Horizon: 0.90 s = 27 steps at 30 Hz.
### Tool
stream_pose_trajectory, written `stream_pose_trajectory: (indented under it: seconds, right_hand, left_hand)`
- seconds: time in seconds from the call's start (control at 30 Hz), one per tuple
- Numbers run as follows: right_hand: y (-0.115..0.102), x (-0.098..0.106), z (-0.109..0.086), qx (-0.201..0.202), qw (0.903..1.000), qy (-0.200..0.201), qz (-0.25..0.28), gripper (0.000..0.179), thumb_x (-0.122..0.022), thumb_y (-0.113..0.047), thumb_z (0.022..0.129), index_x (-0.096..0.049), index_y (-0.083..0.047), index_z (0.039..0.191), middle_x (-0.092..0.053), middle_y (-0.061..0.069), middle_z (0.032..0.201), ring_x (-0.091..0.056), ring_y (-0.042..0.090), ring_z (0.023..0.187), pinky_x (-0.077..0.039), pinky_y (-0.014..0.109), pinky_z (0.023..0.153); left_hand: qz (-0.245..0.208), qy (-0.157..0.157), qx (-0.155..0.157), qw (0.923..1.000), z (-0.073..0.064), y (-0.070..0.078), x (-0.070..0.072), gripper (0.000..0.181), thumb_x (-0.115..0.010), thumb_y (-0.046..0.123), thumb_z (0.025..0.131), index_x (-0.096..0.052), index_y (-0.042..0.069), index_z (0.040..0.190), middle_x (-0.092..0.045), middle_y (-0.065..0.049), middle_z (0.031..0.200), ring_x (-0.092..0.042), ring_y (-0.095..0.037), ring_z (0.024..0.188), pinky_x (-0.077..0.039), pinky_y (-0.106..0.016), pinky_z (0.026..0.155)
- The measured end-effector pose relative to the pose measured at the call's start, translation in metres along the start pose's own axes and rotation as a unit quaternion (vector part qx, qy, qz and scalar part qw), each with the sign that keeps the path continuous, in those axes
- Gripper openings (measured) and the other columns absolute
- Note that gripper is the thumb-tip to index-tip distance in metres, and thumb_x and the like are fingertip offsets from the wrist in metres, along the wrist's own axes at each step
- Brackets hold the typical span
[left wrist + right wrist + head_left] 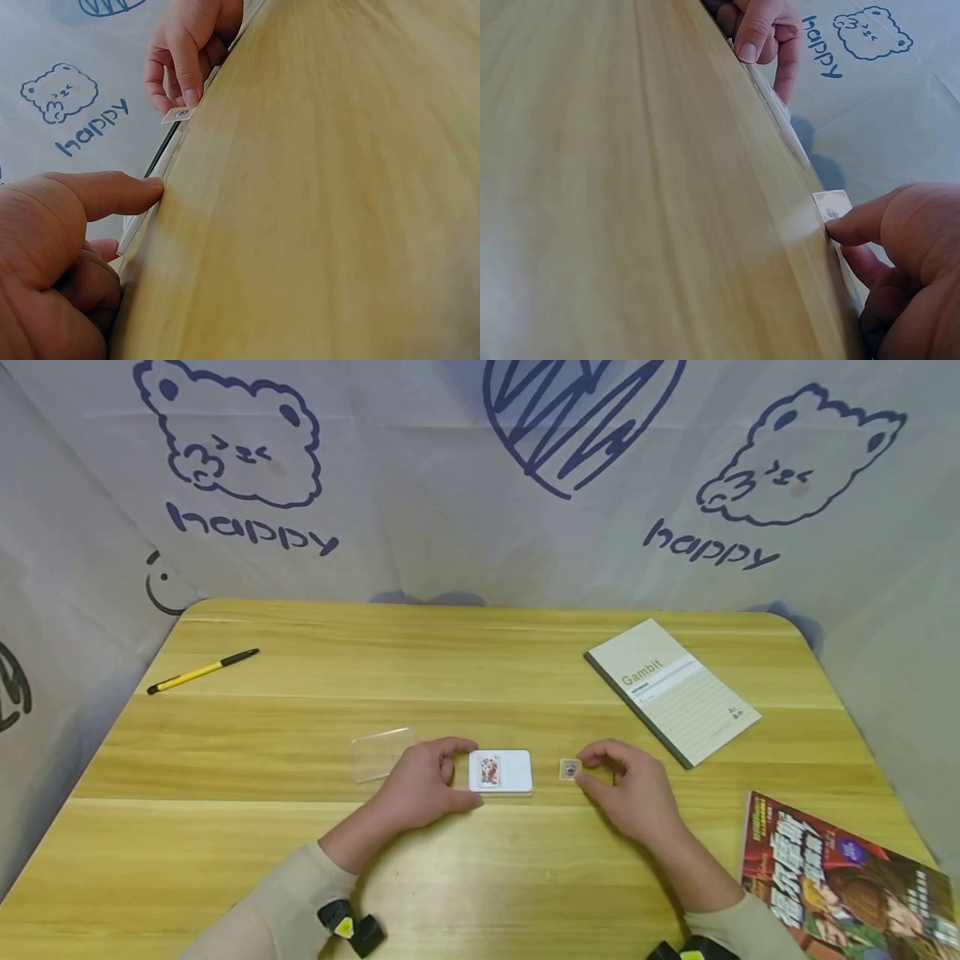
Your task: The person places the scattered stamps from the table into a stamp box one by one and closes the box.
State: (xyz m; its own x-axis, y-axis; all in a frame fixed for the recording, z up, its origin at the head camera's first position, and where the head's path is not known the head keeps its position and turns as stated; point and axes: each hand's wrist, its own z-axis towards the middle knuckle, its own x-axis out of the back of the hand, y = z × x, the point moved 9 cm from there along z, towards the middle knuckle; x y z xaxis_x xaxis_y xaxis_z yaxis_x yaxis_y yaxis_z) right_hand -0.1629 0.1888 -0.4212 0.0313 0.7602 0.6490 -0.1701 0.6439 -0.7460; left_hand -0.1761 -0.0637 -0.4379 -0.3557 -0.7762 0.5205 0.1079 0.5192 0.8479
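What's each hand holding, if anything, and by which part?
Right hand: small square card, by its right edge. Left hand: white case, by its left end.

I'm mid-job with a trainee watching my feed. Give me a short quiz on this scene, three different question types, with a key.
1. Which hand pinches the small square pale-edged piece with a dark centre?
2. True or false: in the head view, the yellow-and-black pen lies left of the beige lined notebook.
3. In the head view, the small colourful picture card shows on which half of the flat white rectangular case at the left hand's fingertips? (a) right (b) left (c) neither

Key:
1. The right hand.
2. True.
3. b
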Motion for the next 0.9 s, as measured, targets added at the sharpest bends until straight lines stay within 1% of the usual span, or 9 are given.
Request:
stream_pose_trajectory:
  seconds: [0.07,0.23,0.33,0.47,0.63,0.8,0.9]
  right_hand:
    - [0.000,-0.001,0.000,0.003,1.0000,-0.003,0.000,0.020,-0.084,-0.004,0.080,-0.073,-0.014,0.094,-0.069,-0.004,0.086,-0.043,0.013,0.053,-0.036,0.026,0.049]
    - [0.000,-0.003,0.001,0.004,0.9999,-0.012,0.009,0.020,-0.082,-0.004,0.081,-0.072,-0.016,0.094,-0.068,-0.006,0.082,-0.042,0.013,0.051,-0.034,0.026,0.047]
    - [0.000,-0.003,0.001,0.000,0.9996,-0.014,0.023,0.019,-0.082,-0.003,0.081,-0.073,-0.015,0.093,-0.067,-0.006,0.080,-0.041,0.013,0.051,-0.033,0.026,0.046]
    - [0.001,-0.003,0.002,-0.015,0.9981,-0.016,0.058,0.018,-0.082,-0.002,0.081,-0.073,-0.014,0.092,-0.067,-0.004,0.079,-0.038,0.012,0.048,-0.030,0.025,0.044]
    - [0.002,-0.007,0.004,-0.042,0.9931,-0.024,0.107,0.015,-0.081,-0.001,0.081,-0.074,-0.009,0.092,-0.068,0.002,0.081,-0.036,0.010,0.047,-0.029,0.023,0.044]
    - [-0.001,-0.013,0.005,-0.067,0.9854,-0.035,0.152,0.016,-0.082,-0.002,0.080,-0.075,-0.005,0.095,-0.068,0.007,0.085,-0.041,0.011,0.050,-0.033,0.023,0.047]
    - [-0.006,-0.018,0.006,-0.074,0.9815,-0.045,0.171,0.018,-0.082,-0.002,0.080,-0.074,-0.005,0.096,-0.068,0.008,0.086,-0.043,0.011,0.052,-0.034,0.022,0.048]
  left_hand:
    - [0.001,0.001,0.000,1.0000,0.000,0.000,0.000,0.062,-0.091,0.011,0.071,-0.064,0.002,0.126,-0.037,0.006,0.057,-0.032,-0.008,0.052,-0.030,-0.025,0.051]
    - [0.001,0.000,-0.002,1.0000,-0.001,-0.001,0.000,0.062,-0.091,0.011,0.071,-0.064,0.002,0.126,-0.037,0.006,0.057,-0.033,-0.008,0.051,-0.030,-0.025,0.051]
    - [0.002,0.001,-0.004,1.0000,-0.001,-0.002,0.000,0.062,-0.091,0.011,0.071,-0.064,0.002,0.126,-0.038,0.006,0.057,-0.033,-0.008,0.051,-0.030,-0.025,0.051]
    - [0.001,0.000,-0.003,1.0000,0.000,-0.002,0.000,0.062,-0.091,0.011,0.071,-0.064,0.002,0.127,-0.038,0.006,0.058,-0.033,-0.008,0.051,-0.030,-0.025,0.051]
    - [-0.002,-0.002,0.001,1.0000,0.000,-0.001,0.000,0.063,-0.091,0.011,0.071,-0.064,0.002,0.127,-0.038,0.005,0.058,-0.033,-0.008,0.051,-0.031,-0.025,0.051]
    - [-0.002,-0.003,-0.001,1.0000,0.000,-0.002,0.000,0.063,-0.091,0.011,0.071,-0.064,0.001,0.127,-0.039,0.005,0.058,-0.034,-0.008,0.051,-0.031,-0.025,0.050]
    - [-0.001,-0.002,-0.002,1.0000,-0.001,-0.002,0.000,0.063,-0.091,0.011,0.071,-0.064,0.001,0.127,-0.039,0.006,0.058,-0.034,-0.008,0.051,-0.030,-0.025,0.050]
